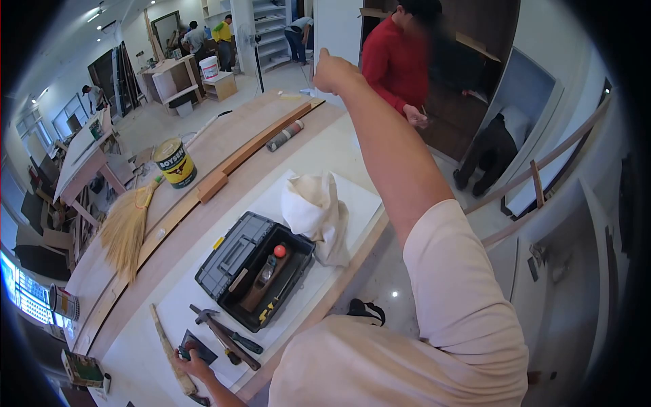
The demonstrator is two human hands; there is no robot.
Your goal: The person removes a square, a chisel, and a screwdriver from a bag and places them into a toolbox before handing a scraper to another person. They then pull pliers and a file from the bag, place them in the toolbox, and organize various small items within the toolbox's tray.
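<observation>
My left hand (pixel 195 361) is closed around the handle of a dark flat-bladed tool (pixel 205 346) over the white board. Beside it lie a hammer (pixel 218 334), a green-black screwdriver (pixel 247 341) and a handsaw (pixel 166 346). My right hand (pixel 336 72) is raised at the far end of the table, fingers curled; anything inside is hidden. An open toolbox (pixel 234 254) holds a wooden plane (pixel 261 285) with a red knob and yellow-black tools. A whitish cloth bag (pixel 315 210) sits against its far right side.
A Boysen can (pixel 174 163), straw broom (pixel 127 227), long wood strip (pixel 261 141) and grey roller (pixel 285 136) lie beyond the toolbox. A person in red (pixel 393 61) stands beyond my right arm; another bends by the cabinet (pixel 491 149). More people work at the back.
</observation>
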